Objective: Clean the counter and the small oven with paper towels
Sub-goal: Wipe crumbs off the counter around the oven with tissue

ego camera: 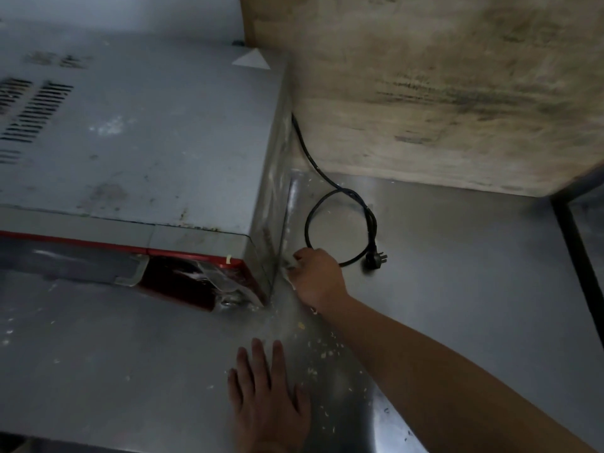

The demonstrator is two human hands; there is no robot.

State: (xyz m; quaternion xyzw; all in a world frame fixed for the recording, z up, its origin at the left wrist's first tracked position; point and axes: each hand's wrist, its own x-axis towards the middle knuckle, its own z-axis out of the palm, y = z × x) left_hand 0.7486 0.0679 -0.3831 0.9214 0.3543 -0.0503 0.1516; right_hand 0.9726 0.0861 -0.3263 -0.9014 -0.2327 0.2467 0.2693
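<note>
The small oven (pixel 147 152) fills the left half of the view, with a dusty grey top and a red front edge. It stands on the steel counter (pixel 457 289). My right hand (pixel 315 276) is closed around a wad of paper towel (pixel 290 265), pressed against the counter at the oven's lower right side. My left hand (pixel 268 397) lies flat, fingers spread, on the counter in front of the oven. Crumbs (pixel 322 354) and white smears are scattered between my hands.
The oven's black power cord (pixel 346 197) loops on the counter just beyond my right hand, its plug (pixel 374 258) lying loose. A stained wooden board (pixel 441 93) stands behind. A dark frame bar (pixel 578 256) marks the counter's right edge.
</note>
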